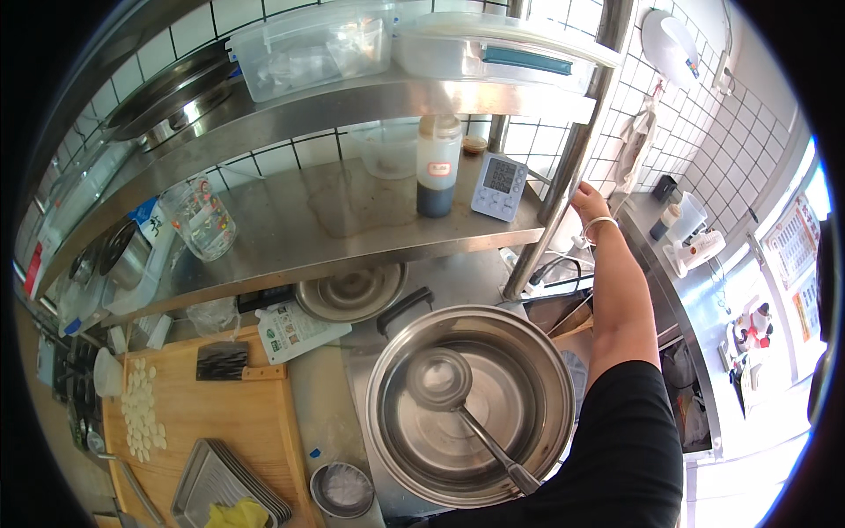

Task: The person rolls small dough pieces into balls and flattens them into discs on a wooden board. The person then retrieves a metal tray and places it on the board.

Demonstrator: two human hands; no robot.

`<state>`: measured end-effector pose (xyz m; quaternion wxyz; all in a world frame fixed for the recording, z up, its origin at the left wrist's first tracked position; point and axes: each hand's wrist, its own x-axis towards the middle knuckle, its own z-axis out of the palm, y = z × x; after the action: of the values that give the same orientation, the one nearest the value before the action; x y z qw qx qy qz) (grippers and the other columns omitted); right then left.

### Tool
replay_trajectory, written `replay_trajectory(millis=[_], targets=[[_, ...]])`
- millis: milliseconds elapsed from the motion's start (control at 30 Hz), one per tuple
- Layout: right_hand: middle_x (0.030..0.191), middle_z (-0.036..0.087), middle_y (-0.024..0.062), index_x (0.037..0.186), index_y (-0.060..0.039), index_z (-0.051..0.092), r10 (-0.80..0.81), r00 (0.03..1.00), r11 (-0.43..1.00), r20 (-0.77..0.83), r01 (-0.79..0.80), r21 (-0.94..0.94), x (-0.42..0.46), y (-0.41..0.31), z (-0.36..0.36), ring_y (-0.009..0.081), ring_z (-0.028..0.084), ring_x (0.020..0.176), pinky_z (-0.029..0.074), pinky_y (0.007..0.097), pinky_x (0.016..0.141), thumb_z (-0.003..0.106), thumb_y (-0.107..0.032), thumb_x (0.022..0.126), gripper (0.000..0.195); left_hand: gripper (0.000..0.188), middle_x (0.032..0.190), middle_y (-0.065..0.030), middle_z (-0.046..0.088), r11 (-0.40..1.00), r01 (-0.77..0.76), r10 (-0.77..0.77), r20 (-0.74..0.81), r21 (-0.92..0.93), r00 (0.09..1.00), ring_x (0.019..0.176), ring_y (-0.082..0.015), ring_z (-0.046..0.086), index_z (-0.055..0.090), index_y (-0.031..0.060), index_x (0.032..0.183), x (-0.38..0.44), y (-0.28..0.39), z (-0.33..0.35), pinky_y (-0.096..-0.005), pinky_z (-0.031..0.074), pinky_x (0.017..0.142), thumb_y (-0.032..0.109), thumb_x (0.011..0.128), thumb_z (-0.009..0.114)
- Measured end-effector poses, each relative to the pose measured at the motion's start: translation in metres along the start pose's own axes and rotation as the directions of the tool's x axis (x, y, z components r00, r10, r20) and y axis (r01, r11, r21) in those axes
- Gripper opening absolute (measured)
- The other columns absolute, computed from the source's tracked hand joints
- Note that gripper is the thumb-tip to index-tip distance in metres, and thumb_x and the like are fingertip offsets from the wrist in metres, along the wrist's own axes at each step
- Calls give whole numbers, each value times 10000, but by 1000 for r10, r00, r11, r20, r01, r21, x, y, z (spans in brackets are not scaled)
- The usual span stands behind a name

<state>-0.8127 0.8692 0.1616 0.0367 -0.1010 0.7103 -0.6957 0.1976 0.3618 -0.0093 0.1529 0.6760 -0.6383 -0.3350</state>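
Observation:
My right hand, with a pale bangle at the wrist, reaches out beside the steel post of the shelf rack. Its fingertips are at the post's far edge, partly hidden, so what they touch is unclear. Just below it are a white cable and a black plug. My left hand is out of view. Under my right arm stands a large stainless steel pot. A steel ladle rests in it, its handle over the near rim. A white digital timer leans on the lower shelf, left of the post.
A squeeze bottle of dark liquid stands on the shelf. At left, a wooden board holds a cleaver, thin dough pieces and stacked metal trays. A small metal bowl sits beside the pot. A steel counter runs along the right.

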Motion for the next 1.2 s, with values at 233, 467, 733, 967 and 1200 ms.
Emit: replay_trajectory(millis=[233,467,733,967,1200], targets=[[987,619,36,1209,-14,517,-89,993,986,-82,100,135,1,-11,17,133,568,910,443,262,851,603,-92,845,382,365,979,-165,605,974,196,-201,-39,-113,979,789,-289,564,530,-83,1142,-10,3,7,-440,452,634,221,941,514],[875,626,74,1089,-68,565,150,936,905,-318,-1,425,13,-18,41,192,584,716,490,364,645,426,-118,939,211,447,1209,-169,561,885,79,-51,72,-459,996,953,-280,572,464,28,1318,7,-15,10,-458,468,707,299,976,371],[880,651,169,1155,-132,533,269,963,812,23,-240,532,19,2,30,267,641,773,546,384,716,458,-470,910,424,618,1292,-315,464,916,-40,106,-147,398,983,1148,-455,486,252,-88,1376,13,-55,0,-451,385,980,312,954,463],[573,515,18,699,-106,550,-41,818,997,-573,-4,-77,5,-56,-23,167,510,524,399,337,489,421,-516,951,499,489,1009,-259,614,984,-90,130,-284,152,950,949,-403,581,507,-68,1113,-6,-46,11,-443,432,870,397,986,423],[634,486,-29,764,-84,566,-430,817,665,384,574,-478,-150,-173,96,80,433,566,347,242,520,427,-316,984,349,487,1005,-196,626,966,-78,14,-250,-248,968,912,-329,575,546,-9,1070,-10,-42,27,-405,438,846,445,994,385]])
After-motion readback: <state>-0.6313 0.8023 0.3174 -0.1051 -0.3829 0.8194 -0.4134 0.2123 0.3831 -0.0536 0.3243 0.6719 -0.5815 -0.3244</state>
